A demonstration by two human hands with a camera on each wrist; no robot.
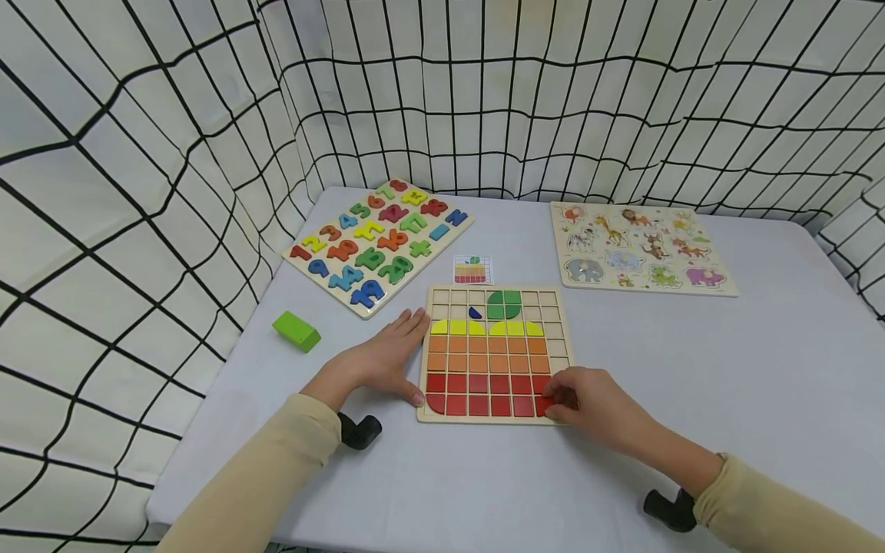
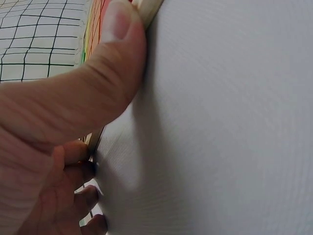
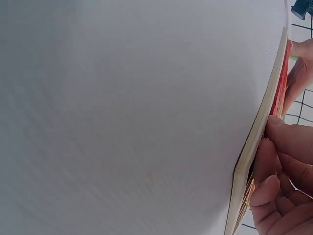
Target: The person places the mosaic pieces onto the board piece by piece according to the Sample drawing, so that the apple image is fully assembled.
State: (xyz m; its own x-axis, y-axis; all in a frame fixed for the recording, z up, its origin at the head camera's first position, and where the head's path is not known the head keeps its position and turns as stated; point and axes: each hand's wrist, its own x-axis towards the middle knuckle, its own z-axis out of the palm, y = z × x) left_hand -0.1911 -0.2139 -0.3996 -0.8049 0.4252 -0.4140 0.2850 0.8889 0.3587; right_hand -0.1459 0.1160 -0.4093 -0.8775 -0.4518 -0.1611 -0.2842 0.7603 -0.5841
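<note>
A wooden grid board (image 1: pixel 549 309) lies flat in the middle of the table, filled with rows of red, orange and yellow pieces. Higher up on it are green pieces (image 1: pixel 504 305) and a small blue piece (image 1: pixel 475 312). My left hand (image 1: pixel 383 359) rests along the board's left edge, fingers extended; in the left wrist view its thumb (image 2: pixel 117 29) touches the rim. With thumb and forefinger, my right hand (image 1: pixel 600 401) pinches a red corner tile (image 1: pixel 542 405) at the lower right. The fingers partly cover that tile, and whether it sits fully in its cell is hidden.
Above the board lies a small pattern card (image 1: pixel 473 269). A number puzzle (image 1: pixel 379 244) is at the back left, an animal puzzle (image 1: pixel 643 250) at the back right. A green block (image 1: pixel 296 331) lies at the left. Black netting (image 1: pixel 484 115) surrounds the white table (image 1: pixel 691 369).
</note>
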